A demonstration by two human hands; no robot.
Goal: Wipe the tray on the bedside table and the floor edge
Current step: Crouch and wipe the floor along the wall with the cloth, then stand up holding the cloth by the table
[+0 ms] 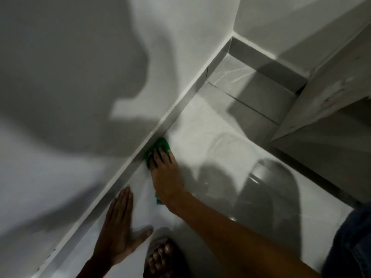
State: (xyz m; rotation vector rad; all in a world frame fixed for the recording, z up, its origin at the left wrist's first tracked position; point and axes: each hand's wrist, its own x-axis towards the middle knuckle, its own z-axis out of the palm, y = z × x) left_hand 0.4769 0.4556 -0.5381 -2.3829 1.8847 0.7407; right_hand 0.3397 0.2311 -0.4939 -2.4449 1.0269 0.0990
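Note:
A green cloth lies on the glossy white tiled floor, pushed against the grey skirting that runs along the white wall. My right hand presses flat on the cloth, fingers pointing at the skirting; a bit of green also shows under my wrist. My left hand rests flat on the floor closer to me, fingers spread, holding nothing. The tray and the top of the bedside table are out of view.
A pale wooden cabinet stands at the right, its base raised off the floor. The skirting turns a corner at the upper right. My foot in a sandal is at the bottom, and my clothed knee at the right edge.

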